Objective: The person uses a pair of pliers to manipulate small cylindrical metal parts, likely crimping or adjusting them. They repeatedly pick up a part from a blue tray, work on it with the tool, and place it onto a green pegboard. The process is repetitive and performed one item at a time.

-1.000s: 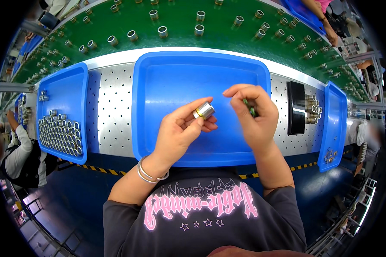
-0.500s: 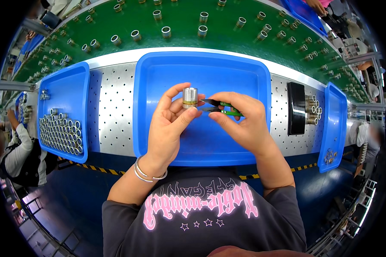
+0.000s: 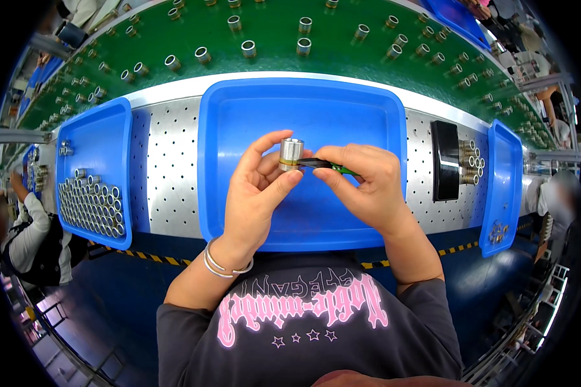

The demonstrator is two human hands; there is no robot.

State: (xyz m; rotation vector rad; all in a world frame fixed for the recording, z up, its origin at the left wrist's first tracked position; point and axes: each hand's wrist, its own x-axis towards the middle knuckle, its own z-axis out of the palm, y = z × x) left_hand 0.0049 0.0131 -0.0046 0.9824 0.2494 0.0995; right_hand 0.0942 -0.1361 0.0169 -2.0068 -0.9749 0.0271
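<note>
Between the thumb and fingers of my left hand [image 3: 255,190] stands a short silver metal sleeve [image 3: 292,149], upright, with a yellowish band round its lower part. My right hand [image 3: 368,184] is closed on small green-handled snips [image 3: 326,164]. Their dark blades are together, and the tips touch or nearly touch the sleeve's band. Both hands are above a large blue tray [image 3: 303,86]; only its bare blue floor shows around them.
At left, a blue tray [image 3: 128,168] holds rows of similar sleeves [image 3: 97,206]. To the right lie a black phone-like slab [image 3: 445,161], several sleeves [image 3: 474,161] and another blue tray [image 3: 502,200] with small bits. Beyond runs a green conveyor [image 3: 271,29] carrying scattered sleeves. A person [image 3: 35,238] works at far left.
The snips' blades have closed from apart to together, their tips moving in against the band. The sleeve has shifted slightly right and down in my left hand.
</note>
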